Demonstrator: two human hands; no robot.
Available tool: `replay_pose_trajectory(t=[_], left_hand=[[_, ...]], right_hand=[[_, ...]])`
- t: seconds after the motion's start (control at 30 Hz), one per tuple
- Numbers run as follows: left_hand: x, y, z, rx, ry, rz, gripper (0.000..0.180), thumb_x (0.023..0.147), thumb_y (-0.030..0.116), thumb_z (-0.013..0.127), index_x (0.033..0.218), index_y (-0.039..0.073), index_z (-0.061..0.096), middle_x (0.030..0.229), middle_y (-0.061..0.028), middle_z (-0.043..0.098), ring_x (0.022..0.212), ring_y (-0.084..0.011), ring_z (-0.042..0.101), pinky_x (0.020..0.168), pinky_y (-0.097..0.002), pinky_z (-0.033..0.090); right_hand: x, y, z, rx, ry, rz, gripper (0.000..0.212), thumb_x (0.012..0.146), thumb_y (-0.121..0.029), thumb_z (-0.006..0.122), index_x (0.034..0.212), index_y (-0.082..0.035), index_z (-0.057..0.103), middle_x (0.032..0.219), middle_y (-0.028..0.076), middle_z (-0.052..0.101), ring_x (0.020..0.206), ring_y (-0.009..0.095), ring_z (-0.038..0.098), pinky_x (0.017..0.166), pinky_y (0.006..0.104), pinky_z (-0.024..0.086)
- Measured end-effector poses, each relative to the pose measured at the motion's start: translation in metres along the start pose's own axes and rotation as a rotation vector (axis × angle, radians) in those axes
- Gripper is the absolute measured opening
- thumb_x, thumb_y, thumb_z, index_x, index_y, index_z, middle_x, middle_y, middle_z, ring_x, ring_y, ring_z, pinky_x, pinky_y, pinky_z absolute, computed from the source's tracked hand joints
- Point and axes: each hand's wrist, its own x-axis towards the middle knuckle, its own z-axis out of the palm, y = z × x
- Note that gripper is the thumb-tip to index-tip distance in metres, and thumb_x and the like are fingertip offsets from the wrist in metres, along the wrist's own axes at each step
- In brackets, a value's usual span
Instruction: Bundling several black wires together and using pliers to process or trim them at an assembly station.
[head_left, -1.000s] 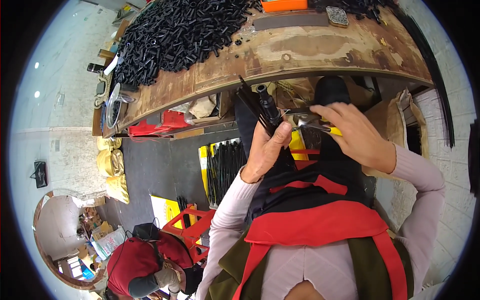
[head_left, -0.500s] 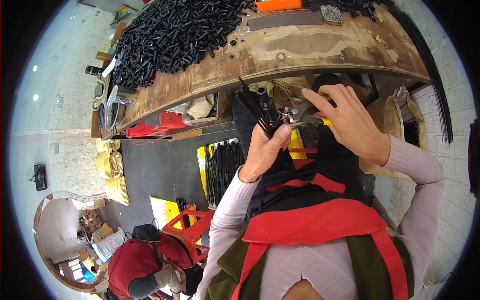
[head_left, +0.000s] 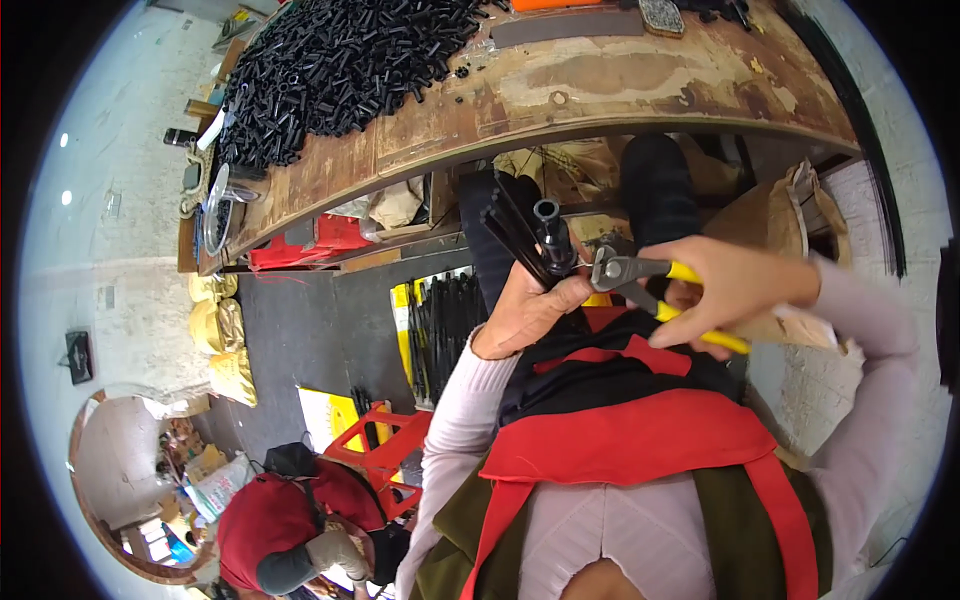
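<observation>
My left hand (head_left: 532,318) is closed round a bundle of thin black rods (head_left: 512,232), together with a black tubular fitting (head_left: 553,238) whose hollow round end faces up. In my right hand (head_left: 740,285) is a pair of end-cutting pliers (head_left: 632,268) with yellow handles; the fingers wrap the handles, and the handles stand apart. The metal jaws are beside the tube, just above my left thumb. A thin wire (head_left: 582,263) shows between the jaws and the bundle; whether the jaws grip it I cannot tell.
A wooden bench (head_left: 600,90) spans the far side, bearing a heap of short black tubes (head_left: 350,75). Black rods (head_left: 440,330) lie on the floor to the left. A red stool (head_left: 385,440) and another person (head_left: 290,525) are at the lower left; a paper sack (head_left: 790,220) stands at right.
My right hand has swung down and to the right, turning the pliers so that the yellow handles now show. The bundle in my left hand has shifted slightly right and nearer.
</observation>
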Motion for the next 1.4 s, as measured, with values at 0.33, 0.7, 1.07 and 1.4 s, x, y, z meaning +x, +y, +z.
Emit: replay_pose_trajectory(t=[0.33,0.7,1.07,1.4], left_hand=[[0.020,-0.001,0.011,0.002,0.292,0.071,0.046,0.089,0.030,0.072,0.122,0.004,0.052,0.071,0.0059,0.048,0.059,-0.0040,0.042,0.051,-0.0204,0.033],[0.025,0.023,0.021,0.168,0.201,0.004,0.045,0.091,0.025,0.070,0.125,0.001,0.056,0.081,-0.0007,0.062,0.074,-0.0075,0.057,0.071,-0.0227,0.045],[0.023,0.026,0.003,0.158,0.021,-0.056,0.041,0.081,0.027,0.079,0.112,0.003,0.067,0.082,0.0050,0.055,0.068,-0.0036,0.043,0.061,-0.0205,0.036],[0.025,0.026,0.003,0.068,0.004,-0.002,0.042,0.085,0.026,0.076,0.116,0.001,0.063,0.085,0.0027,0.059,0.076,-0.0042,0.050,0.068,-0.0197,0.041]], right_hand=[[0.011,0.024,-0.014,-1.302,0.782,-0.749,0.050,0.084,-0.009,0.066,0.129,-0.001,0.047,0.090,0.015,0.060,0.077,0.028,0.064,0.067,0.0351,0.051],[0.002,0.041,-0.007,-1.123,0.931,-0.842,0.042,0.084,-0.010,0.064,0.122,-0.001,0.050,0.090,0.012,0.059,0.062,0.031,0.059,0.065,0.0384,0.051],[-0.014,0.011,-0.003,-0.355,0.255,-0.133,0.033,0.082,-0.010,0.066,0.108,0.001,0.049,0.070,0.013,0.058,0.064,0.023,0.065,0.058,0.0330,0.048],[-0.006,0.004,-0.020,-0.153,0.067,-0.003,0.045,0.087,-0.016,0.061,0.125,0.003,0.047,0.074,0.012,0.063,0.056,0.019,0.062,0.051,0.0304,0.049]])
